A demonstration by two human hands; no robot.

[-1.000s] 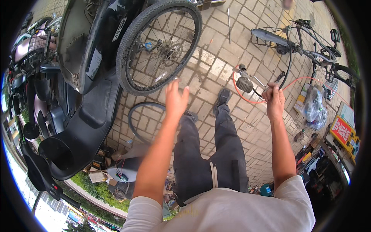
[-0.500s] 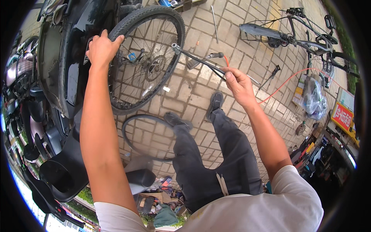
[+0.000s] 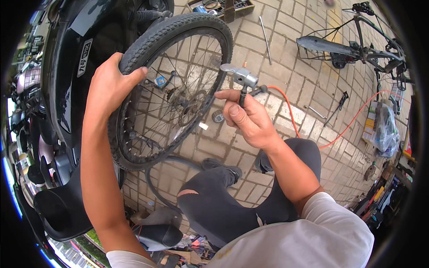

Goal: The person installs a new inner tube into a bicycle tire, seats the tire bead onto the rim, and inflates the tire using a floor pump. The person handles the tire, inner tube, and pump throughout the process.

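My left hand (image 3: 109,85) is wrapped over the knobbly tyre of a bicycle wheel (image 3: 161,38), thumb on the rim side. The wheel leans upright against a black scooter (image 3: 91,38); a disc rotor and sprockets show at its hub. In my right hand (image 3: 251,119) is a silver air pump head (image 3: 244,77) with a lever, its black stem pinched between thumb and fingers. It is just right of the wheel's rim, apart from it. Behind my right hand, an orange air hose (image 3: 289,109) runs off along the ground.
A loose black tyre or tube (image 3: 154,186) lies by my feet. A metal rod (image 3: 266,40) and an open toolbox (image 3: 241,11) are ahead. At the right stand a partly stripped bicycle (image 3: 380,56) and a clear plastic bag (image 3: 388,129).
I have bent lower, knees now folded, and the wheel appears nearer. My right hand has shifted from the hose up to the pump head, close to the rim. My left hand stays on the tyre.
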